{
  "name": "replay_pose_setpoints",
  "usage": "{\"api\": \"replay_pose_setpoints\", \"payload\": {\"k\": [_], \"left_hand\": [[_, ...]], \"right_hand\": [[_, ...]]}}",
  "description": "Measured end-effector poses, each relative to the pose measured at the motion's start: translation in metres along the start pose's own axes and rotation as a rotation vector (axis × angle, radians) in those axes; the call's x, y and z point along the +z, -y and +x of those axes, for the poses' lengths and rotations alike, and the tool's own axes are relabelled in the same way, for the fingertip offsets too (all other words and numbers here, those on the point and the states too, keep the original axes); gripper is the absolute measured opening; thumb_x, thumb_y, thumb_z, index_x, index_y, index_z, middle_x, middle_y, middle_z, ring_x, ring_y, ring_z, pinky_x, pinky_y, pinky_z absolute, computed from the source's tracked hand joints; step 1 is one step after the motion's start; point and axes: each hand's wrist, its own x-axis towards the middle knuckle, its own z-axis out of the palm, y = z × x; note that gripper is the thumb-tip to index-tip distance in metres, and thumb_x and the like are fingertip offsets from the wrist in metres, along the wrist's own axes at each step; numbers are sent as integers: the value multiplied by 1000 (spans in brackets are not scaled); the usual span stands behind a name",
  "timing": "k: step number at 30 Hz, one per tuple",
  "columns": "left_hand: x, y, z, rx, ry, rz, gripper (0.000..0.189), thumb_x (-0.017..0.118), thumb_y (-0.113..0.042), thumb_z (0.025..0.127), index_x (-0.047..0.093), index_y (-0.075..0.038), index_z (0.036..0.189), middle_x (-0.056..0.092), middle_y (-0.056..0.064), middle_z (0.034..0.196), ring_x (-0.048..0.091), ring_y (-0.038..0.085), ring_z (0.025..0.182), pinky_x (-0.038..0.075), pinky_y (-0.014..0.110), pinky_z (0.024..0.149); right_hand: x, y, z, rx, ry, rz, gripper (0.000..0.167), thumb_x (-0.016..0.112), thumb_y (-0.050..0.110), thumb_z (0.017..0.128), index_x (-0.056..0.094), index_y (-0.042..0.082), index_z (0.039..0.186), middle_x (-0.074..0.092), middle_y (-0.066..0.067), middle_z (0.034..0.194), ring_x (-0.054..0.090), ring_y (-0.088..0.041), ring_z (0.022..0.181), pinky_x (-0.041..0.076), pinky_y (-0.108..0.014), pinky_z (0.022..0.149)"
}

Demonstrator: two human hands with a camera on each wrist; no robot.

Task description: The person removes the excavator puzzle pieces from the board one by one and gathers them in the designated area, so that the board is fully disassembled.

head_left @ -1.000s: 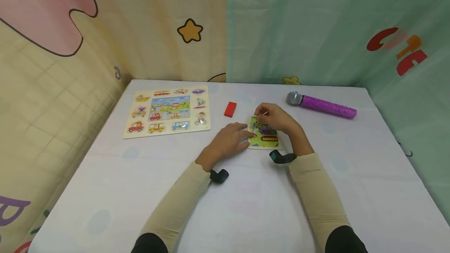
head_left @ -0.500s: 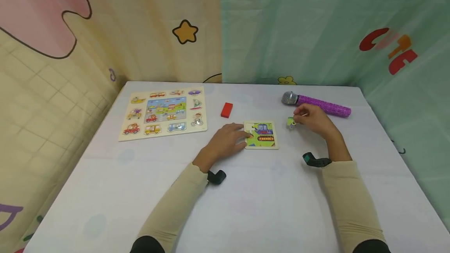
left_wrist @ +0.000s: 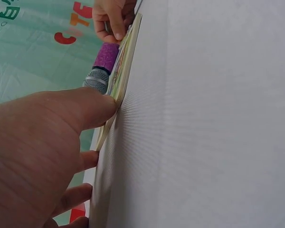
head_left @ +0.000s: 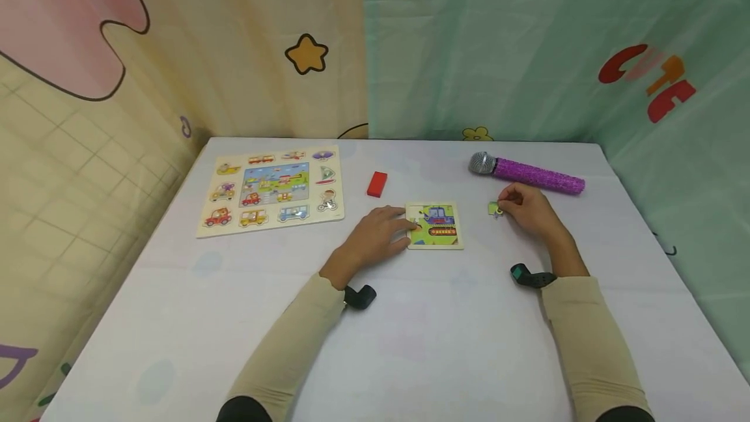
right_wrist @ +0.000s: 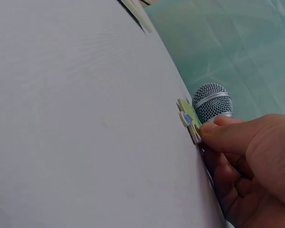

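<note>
Nearest are the beige sleeves [head_left: 592, 344], one reaching forward on each side over the white table [head_left: 422, 331]. Beyond the left cuff, the left hand [head_left: 375, 236] rests against the left edge of the small puzzle board [head_left: 439, 247], its fingers relaxed and spread a little apart, with the thumb touching the near part of that edge. The board lies flat and is roughly square, so it gives no clear long axis.

The right hand [head_left: 530, 213] is well apart from the board, off to its right. Its thumb and forefinger are together, pinching the right side of a small green puzzle piece [head_left: 493, 209] — the piece juts out leftward from the fingertips, toward the board, with bare tabletop between. The right hand is plainly the nearer one to the piece, the left to the board. The piece sits at or very close to the table surface; whether it is lifted, and which way its longer side runs, I cannot tell.

Farther off, the red block [head_left: 377, 184] lies beyond the left fingertips, the large picture board [head_left: 316, 215] lies to the left, and the purple microphone [head_left: 527, 172] lies just beyond the right hand — its silver head pointing left
</note>
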Motion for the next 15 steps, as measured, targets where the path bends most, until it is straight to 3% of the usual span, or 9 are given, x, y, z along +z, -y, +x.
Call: {"api": "replay_pose_setpoints", "payload": {"k": [6, 15], "left_hand": [[0, 0, 0, -1, 0, -11, 40, 61, -34, 101, 63, -27, 140, 46, 4, 153, 37, 23, 143, 30, 44, 116], [0, 0, -2, -6, -3, -23, 40, 62, -34, 101, 62, -28, 140, 45, 5, 154, 37, 24, 142, 30, 45, 116]], "right_hand": [[3, -1, 0, -28, -23, -12, 8, 64, 5, 99, 63, 0, 106, 66, -21, 106, 60, -35, 99, 45, -43, 86], [6, 2, 1, -6, -36, -49, 8, 62, 5, 100, 63, 2, 107, 66, -20, 110, 60, -37, 102, 45, -50, 89]]}}
